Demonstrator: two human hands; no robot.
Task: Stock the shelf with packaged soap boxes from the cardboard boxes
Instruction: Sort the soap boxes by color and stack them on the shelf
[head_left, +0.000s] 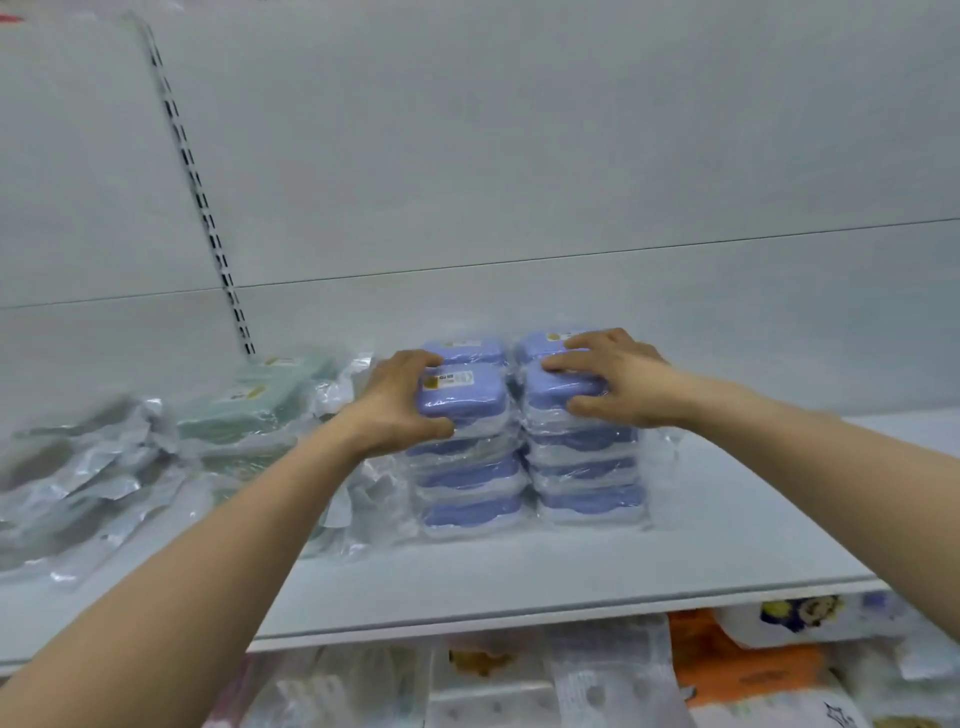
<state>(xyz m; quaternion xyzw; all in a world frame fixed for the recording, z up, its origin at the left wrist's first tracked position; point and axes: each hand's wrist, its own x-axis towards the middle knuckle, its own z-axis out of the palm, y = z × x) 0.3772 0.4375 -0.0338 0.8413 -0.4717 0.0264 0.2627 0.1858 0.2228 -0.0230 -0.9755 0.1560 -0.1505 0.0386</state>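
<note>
At frame centre, two stacks of rounded lavender soap boxes in glossy plastic wrap stand on the smooth white shelf. The left hand curls round the left stack's top box; the right hand grips the right stack's. Crinkled pale-green packs lie at left.

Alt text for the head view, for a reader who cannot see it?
Two bare hands, the left hand and right hand, each grip the top box of two stacks of wrapped purple soap boxes on a white shelf. Green packages lie to their left.
</note>
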